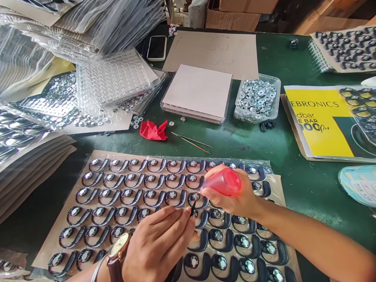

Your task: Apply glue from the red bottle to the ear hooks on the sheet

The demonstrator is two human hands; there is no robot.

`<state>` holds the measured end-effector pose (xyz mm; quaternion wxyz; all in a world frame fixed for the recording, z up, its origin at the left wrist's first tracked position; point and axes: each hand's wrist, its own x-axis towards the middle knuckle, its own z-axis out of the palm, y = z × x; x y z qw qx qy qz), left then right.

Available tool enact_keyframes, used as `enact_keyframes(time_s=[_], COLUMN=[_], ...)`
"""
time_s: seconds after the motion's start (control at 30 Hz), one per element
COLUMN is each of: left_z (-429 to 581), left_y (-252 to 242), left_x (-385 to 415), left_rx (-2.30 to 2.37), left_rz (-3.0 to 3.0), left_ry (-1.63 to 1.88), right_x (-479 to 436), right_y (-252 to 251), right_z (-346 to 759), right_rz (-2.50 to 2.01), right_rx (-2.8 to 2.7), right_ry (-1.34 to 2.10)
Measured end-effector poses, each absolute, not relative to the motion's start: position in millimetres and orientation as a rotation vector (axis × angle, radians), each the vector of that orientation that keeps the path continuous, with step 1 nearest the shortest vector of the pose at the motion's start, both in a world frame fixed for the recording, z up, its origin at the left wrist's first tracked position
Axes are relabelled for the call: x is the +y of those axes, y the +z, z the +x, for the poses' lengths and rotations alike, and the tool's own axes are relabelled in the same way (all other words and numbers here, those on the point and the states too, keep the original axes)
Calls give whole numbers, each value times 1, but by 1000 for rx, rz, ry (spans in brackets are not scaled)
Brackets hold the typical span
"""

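Observation:
My right hand (235, 196) is closed around a translucent red squeeze bottle (225, 181), tilted with its narrow end toward the left. My left hand (160, 237), with a watch (119, 247) on the wrist, pinches a slim black pointed tool (193, 207); most of the tool is hidden by the fingers. Its tip is at one black ear-hook earphone shell (194, 197) with a round silver speaker and thin red wires. Rows of such shells lie on a brown cardboard sheet (48, 244). Both hands are over the sheet and cover some shells.
Silver tweezers (192, 141) and a crumpled red piece (153, 130) lie beyond the sheet. Further back are a clear tub (277, 96) of metal discs, a stack of white-topped trays (198, 92) and a phone (156, 48). Piled trays (114, 78) stand left; a yellow box panel (320, 137) lies right.

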<state>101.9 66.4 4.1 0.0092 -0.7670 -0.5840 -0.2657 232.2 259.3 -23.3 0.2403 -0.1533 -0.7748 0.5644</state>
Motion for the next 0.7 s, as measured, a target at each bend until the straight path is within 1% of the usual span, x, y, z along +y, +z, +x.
enact_keyframes(time_s=[0.4, 0.5, 0.7], left_z=[98, 96, 91], left_y=[12, 10, 17], left_x=[74, 73, 82], left_rx=[-1815, -1843, -1882], left_rz=[-2430, -2433, -2415], left_ry=[-853, -911, -1071], right_x=[260, 260, 260], right_y=[-22, -19, -18], right_z=[232, 233, 233], right_rz=[-421, -440, -448], right_rx=[-2183, -2188, -2135], right_ry=[1543, 1608, 1631])
